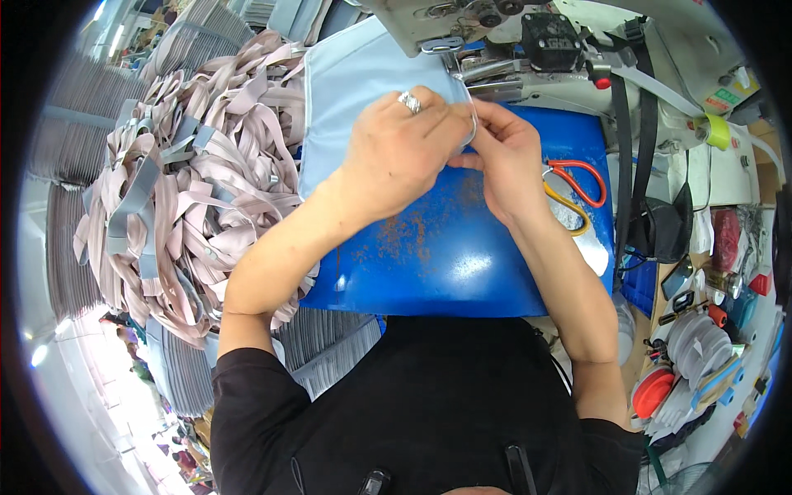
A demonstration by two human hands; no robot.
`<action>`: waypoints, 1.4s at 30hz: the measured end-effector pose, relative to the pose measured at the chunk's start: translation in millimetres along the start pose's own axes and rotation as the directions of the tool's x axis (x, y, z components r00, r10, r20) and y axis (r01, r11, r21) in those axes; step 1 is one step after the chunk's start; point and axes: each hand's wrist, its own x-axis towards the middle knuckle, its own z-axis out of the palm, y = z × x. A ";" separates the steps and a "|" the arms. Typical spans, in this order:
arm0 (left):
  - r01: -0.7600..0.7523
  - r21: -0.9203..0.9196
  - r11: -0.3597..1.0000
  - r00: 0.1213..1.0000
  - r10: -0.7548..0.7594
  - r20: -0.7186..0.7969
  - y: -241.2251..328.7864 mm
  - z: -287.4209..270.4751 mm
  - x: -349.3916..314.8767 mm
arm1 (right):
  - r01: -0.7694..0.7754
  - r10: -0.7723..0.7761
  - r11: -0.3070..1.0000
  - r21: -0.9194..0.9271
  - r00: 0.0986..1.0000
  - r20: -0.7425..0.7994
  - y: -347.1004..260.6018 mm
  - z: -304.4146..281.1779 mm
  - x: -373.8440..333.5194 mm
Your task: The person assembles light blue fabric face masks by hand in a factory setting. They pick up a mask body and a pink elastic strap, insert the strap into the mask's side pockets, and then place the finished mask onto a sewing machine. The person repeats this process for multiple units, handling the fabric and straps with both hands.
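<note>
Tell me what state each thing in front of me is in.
Light-blue fabric panel: mostly spread out
Left hand: curled over the panel
Right hand: pinching the panel's edge
Scissors: handles spread apart, blades not visible
Pinkish straps: heaped, tangled
Grey pieces: stacked
Blue work surface: scattered with rust-coloured specks

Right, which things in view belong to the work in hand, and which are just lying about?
Likely in the work:
light blue fabric panel, held by the left hand and right hand
sewing machine beside it
blue work surface beneath

Apparently just lying about:
red-and-yellow-handled scissors, unheld
heaped pinkish straps
stacked grey pieces
</note>
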 end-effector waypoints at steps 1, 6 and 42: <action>0.006 0.004 1.000 1.000 -0.006 0.009 -7.4 3.5 1.5 | 0.013 -0.013 1.000 0.005 1.000 -0.015 1.2 1.6 4.6; 0.128 -0.009 0.992 0.988 -0.126 0.094 -22.5 1.0 -2.2 | -0.067 0.060 0.996 -0.050 0.989 -0.136 -3.3 12.7 14.4; -0.212 0.314 0.925 0.756 -0.048 0.653 -14.8 -82.7 39.7 | -0.157 0.145 0.986 -0.060 0.976 -0.164 -3.5 13.4 16.8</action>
